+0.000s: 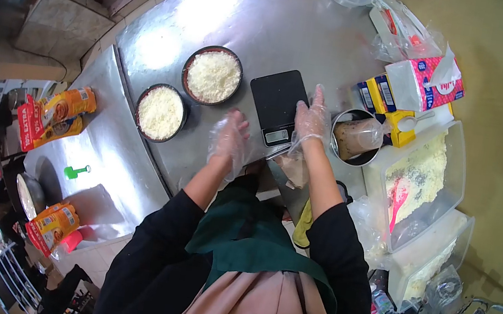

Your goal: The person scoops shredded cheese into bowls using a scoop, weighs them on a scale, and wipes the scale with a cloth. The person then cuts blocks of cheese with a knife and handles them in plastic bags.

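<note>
Pink cloth (256,312) lies nearest the camera, with a green apron (251,239) just beyond it. Past that, a black scale (277,98) rests on the steel table (253,19), between two gloved hands. The right hand (311,120) is at the scale's right edge, fingers apart and gripping nothing; whether it touches the scale I cannot tell. The left hand (228,140) hangs near the scale's lower left, fingers loosely bent, clamped on nothing visible. Left of the scale stand two bowls (213,76) of white shreds. Just right of the right hand, a pot (364,159) holds a brown bag (354,138). Farther right, a pink spoon (397,203) lies in a tub (456,166) of pale crumbs, below a tissue pack (429,86).
</note>
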Tool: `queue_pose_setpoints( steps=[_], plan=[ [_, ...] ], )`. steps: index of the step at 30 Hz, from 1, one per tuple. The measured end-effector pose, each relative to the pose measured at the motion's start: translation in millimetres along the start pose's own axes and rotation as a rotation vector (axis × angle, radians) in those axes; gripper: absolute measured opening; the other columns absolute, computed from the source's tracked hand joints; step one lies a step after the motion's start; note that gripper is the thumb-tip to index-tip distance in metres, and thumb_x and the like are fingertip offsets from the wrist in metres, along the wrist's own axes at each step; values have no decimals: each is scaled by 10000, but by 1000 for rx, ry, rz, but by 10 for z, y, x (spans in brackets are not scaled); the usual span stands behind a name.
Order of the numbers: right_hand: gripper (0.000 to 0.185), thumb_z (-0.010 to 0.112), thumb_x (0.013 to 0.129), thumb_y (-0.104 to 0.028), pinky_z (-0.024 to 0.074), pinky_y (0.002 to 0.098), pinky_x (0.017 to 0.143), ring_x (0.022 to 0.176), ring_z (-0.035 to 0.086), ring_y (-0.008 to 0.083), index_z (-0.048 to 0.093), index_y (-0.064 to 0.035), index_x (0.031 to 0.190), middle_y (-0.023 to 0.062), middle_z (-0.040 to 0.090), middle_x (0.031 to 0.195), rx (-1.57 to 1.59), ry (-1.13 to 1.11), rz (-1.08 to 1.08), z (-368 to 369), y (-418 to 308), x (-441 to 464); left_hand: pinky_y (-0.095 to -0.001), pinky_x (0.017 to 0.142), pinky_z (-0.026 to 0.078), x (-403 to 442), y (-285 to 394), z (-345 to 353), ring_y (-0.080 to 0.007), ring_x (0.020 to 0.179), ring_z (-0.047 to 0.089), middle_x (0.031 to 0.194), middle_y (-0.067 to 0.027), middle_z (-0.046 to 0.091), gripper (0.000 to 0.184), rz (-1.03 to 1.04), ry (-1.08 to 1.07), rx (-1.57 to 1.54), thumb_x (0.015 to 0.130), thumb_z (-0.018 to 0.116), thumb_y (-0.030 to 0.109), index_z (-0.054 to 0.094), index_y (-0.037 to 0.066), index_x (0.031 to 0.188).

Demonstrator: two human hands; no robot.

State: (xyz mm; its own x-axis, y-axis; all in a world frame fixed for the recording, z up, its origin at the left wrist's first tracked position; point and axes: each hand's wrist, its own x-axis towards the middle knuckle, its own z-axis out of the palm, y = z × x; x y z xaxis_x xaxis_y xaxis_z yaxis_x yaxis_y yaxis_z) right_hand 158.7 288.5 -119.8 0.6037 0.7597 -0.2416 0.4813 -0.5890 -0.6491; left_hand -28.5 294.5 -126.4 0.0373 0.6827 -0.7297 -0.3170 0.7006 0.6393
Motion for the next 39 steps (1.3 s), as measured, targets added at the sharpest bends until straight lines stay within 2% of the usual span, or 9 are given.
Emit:
queue_pose_setpoints(
  steps=[9, 18, 20, 21, 22, 27, 31, 34, 39],
  plan=[
    [655, 553, 837, -336, 430, 448, 878, 985, 563, 419, 299, -69, 1378, 276, 575, 1094, -43, -28, -35, -50, -180, -150, -319, 852, 389, 239, -84, 154, -170, 1087, 475, 1276, -85, 474, 642, 64, -112, 319, 863, 580, 305, 304, 70, 1392],
    [657, 506, 899, -408, 408, 381, 935, 1078, 542, 296, 237, -90, 1407, 211, 543, 1170, 720, -110, 10, -179, -176, -377, -352, 978, 339, -414, 499, 377, -277, 1179, 454, 1303, -203, 462, 662, 352, -99, 981, 872, 529, 328, 278, 8, 1394],
    [637, 500, 910, -395, 424, 346, 916, 1036, 559, 288, 258, -54, 1390, 207, 551, 1142, 748, 1, -95, -333, -267, -521, -314, 980, 330, -551, 598, 378, -230, 1116, 479, 1229, -140, 506, 555, 361, -169, 640, 873, 538, 301, 385, -11, 1306],
    [596, 464, 941, -356, 386, 330, 973, 1157, 487, 263, 222, -95, 1420, 202, 491, 1241, 777, -13, -140, -426, -256, -572, -295, 981, 326, -557, 637, 347, -207, 1085, 491, 1191, -109, 528, 506, 340, -214, 471, 874, 542, 288, 439, -21, 1262],
    [545, 456, 948, -331, 399, 325, 950, 1122, 510, 250, 277, -79, 1397, 197, 518, 1206, 802, 32, -160, -579, -266, -664, -316, 1023, 283, -385, 656, 168, -207, 1198, 404, 1280, -145, 457, 666, 322, -321, 414, 858, 554, 270, 275, -19, 1389],
    [458, 507, 909, -190, 425, 366, 898, 1050, 555, 328, 380, -77, 1334, 182, 545, 1203, 407, 448, -153, -1593, -1, -1416, -333, 986, 387, -1423, 709, 861, -215, 1061, 522, 1169, -99, 524, 597, 326, -693, 327, 828, 592, 121, 312, 20, 1346],
    [419, 502, 902, -199, 428, 362, 910, 1034, 553, 301, 430, -40, 1283, 166, 556, 1144, 722, 909, -167, -1938, 602, -2419, -343, 990, 390, -2186, 184, 1151, -225, 1103, 495, 1205, -116, 497, 644, 140, -1044, 382, 809, 607, 91, 282, 21, 1360],
    [382, 480, 907, -200, 446, 347, 878, 1010, 570, 246, 462, -42, 1254, 151, 572, 1120, 637, 940, -82, -1902, 1167, -3243, -348, 989, 383, -2413, -214, 1026, -228, 1132, 473, 1250, -111, 464, 632, 17, -1102, 450, 820, 573, 85, 272, 17, 1371],
    [169, 502, 890, -163, 478, 296, 631, 649, 594, 159, 636, -70, 936, 85, 655, 820, 713, 941, 348, -1431, 1729, -4501, -325, 901, 455, -2814, -554, 683, -196, 1029, 564, 1147, -59, 572, 402, -48, -1106, 488, 865, 552, 105, 450, 52, 1249]
  ],
)
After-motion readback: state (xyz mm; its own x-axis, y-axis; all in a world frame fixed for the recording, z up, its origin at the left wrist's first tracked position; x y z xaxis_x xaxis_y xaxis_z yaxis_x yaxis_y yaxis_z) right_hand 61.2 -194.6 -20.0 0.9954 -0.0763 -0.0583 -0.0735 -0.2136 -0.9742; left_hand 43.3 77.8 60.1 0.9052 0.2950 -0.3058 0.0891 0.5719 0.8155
